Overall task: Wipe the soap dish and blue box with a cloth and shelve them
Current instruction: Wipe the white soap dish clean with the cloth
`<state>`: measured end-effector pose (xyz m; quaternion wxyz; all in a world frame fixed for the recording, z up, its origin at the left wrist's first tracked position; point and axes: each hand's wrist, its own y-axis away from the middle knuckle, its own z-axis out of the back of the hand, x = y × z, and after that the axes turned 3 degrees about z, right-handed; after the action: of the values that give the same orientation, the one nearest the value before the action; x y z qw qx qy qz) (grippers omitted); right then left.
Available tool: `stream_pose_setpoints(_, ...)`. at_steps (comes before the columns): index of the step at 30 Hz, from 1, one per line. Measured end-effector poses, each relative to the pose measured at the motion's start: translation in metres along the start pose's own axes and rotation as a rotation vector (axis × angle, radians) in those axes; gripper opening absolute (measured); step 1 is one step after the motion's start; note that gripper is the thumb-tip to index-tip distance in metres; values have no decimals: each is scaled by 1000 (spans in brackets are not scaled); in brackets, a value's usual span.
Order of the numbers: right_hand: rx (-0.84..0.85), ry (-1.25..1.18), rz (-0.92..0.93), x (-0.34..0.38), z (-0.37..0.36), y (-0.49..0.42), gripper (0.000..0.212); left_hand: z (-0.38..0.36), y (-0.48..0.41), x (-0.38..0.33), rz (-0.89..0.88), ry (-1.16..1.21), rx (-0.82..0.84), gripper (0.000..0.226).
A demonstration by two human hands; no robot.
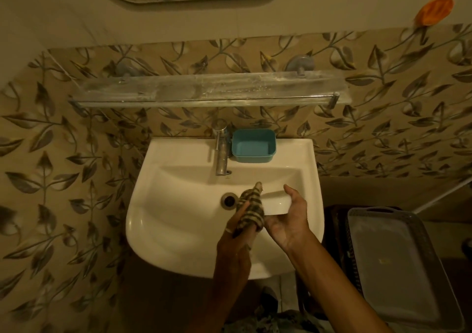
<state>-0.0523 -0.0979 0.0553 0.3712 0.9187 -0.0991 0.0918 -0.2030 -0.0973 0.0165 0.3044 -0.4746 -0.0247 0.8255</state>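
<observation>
Now | step: wiping – my right hand point(291, 220) cups the soap dish point(277, 203) from below above the sink point(178, 230), my left hand point(233, 245) grips the striped cloth point(251, 208) against it; I should press into the corners (gently) | dish: white, glossy, shallow | blue box point(253, 145): on sink's back ledge
</observation>
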Motion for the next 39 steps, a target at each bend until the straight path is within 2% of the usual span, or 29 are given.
stream_pose_setpoints(2,-2,36,-63,-5,0,0,50,-7,-6,-16,-95,26,-35,38)
stream_pose_setpoints(3,11,69,-104,-6,-1,1,56,-11,-10,-23,-124,115,-9,33)
stream_pose_setpoints(5,69,102,-143,-5,-3,3,62,-15,-12,-19,-270,49,11,25)
stream_pose_setpoints(8,96,123,-100,-5,0,3,59,-8,-15,-14,-94,17,-6,39)
stream_pose_setpoints(10,86,109,-53,-7,4,2,56,0,-11,-13,-1,147,30,37)
stream_pose_setpoints(11,94,96,-32,-7,6,2,53,2,-8,-13,26,170,-15,36)
stream_pose_setpoints(13,149,51,-18,-4,11,3,45,6,-6,-13,226,235,-121,49)
stream_pose_setpoints(15,190,59,-16,0,15,4,48,11,-4,-9,362,286,-198,55)
stream_pose_setpoints(16,206,83,-24,1,17,4,52,15,-4,-9,332,298,-212,52)
stream_pose_setpoints(18,230,119,-62,-4,18,6,60,25,-6,-13,132,296,-164,45)
stream_pose_setpoints(20,288,137,-140,-12,13,11,62,26,-8,-22,-47,263,0,42)
stream_pose_setpoints(22,343,157,-205,-19,6,17,55,20,-10,-29,-48,220,164,35)
stream_pose_setpoints(23,357,158,-206,-21,5,19,51,16,-13,-32,-13,187,184,35)
stream_pose_setpoints(26,371,206,-165,-20,7,17,41,12,-38,-33,78,154,177,41)
stream_pose_setpoints(28,375,228,-156,-20,11,14,45,16,-60,-27,113,153,157,47)
stream_pose_setpoints(32,392,230,-103,-16,7,8,49,19,-74,-14,330,309,75,43)
stream_pose_setpoints(35,386,191,-70,-5,-2,3,52,11,-52,-22,255,322,42,41)
stream_pose_setpoints(39,339,172,-100,11,-7,-2,62,-2,-15,-35,64,258,56,44)
